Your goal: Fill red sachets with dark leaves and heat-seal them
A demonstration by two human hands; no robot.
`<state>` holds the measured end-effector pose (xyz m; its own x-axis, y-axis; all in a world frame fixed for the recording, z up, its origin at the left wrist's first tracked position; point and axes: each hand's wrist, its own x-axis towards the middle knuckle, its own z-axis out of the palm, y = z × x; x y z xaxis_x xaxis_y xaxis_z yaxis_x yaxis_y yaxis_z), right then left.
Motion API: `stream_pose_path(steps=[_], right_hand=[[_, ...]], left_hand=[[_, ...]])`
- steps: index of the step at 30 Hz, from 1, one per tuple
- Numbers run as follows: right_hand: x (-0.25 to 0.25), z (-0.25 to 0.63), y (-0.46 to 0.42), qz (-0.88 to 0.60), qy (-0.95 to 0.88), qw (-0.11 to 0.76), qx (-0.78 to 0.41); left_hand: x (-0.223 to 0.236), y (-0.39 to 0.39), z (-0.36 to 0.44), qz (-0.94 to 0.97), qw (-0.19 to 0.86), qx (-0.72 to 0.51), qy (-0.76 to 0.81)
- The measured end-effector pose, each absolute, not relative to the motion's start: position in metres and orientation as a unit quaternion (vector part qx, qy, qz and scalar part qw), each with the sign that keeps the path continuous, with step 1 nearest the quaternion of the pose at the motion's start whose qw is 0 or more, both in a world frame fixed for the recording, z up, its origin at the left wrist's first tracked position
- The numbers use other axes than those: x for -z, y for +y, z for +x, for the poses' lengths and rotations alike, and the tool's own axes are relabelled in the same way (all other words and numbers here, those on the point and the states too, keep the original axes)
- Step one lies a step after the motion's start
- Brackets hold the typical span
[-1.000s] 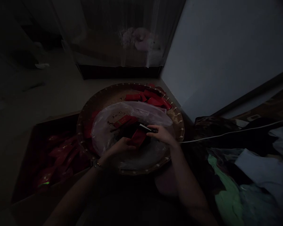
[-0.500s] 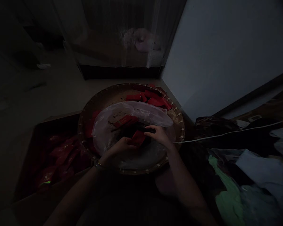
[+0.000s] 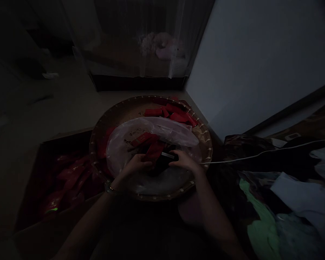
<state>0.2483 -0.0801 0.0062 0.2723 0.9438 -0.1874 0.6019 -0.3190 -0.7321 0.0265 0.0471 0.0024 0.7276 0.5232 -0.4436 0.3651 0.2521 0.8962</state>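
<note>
My left hand (image 3: 137, 164) is closed on the lower edge of a red packet (image 3: 155, 148), which stands tilted over the middle of the plastic. My right hand (image 3: 182, 160) is closed round a small dark tool with a pale flat strip (image 3: 168, 155); its kind is hard to make out in the dim light. The strip's left end lies right beside the packet. Beneath both hands spreads a clear plastic bag (image 3: 176, 131) with dark loose bits on it. Another red packet (image 3: 141, 139) lies just beyond my left hand. All this is inside a round woven bamboo tray (image 3: 116, 108).
Several red packets (image 3: 178, 116) lie at the tray's far right. A cardboard box (image 3: 29, 187) full of shiny red packets stands at the left. Clothes (image 3: 295, 195) are heaped at the right, crossed by a white cord (image 3: 238, 158). A white wall (image 3: 260, 65) rises behind.
The red packet has turned more upright and shifted slightly up and left. My right hand has lowered and rotated the dark tool, so its pale strip now shows.
</note>
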Motion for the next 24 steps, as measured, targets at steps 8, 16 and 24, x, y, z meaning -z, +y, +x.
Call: stream_pose_path(steps=[8, 16, 24], right_hand=[[-0.024, 0.223, -0.059, -0.709, -0.498, 0.441, -0.236], [-0.023, 0.196, -0.052, -0.706, -0.536, 0.439, -0.145], [-0.021, 0.209, -0.053, -0.671, -0.382, 0.549, -0.320]], left_hand=[[-0.007, 0.041, 0.023, 0.645, 0.702, 0.014, 0.301], [-0.010, 0.038, 0.023, 0.668, 0.690, 0.052, 0.274], [-0.011, 0.049, 0.014, 0.577, 0.744, -0.131, 0.309]])
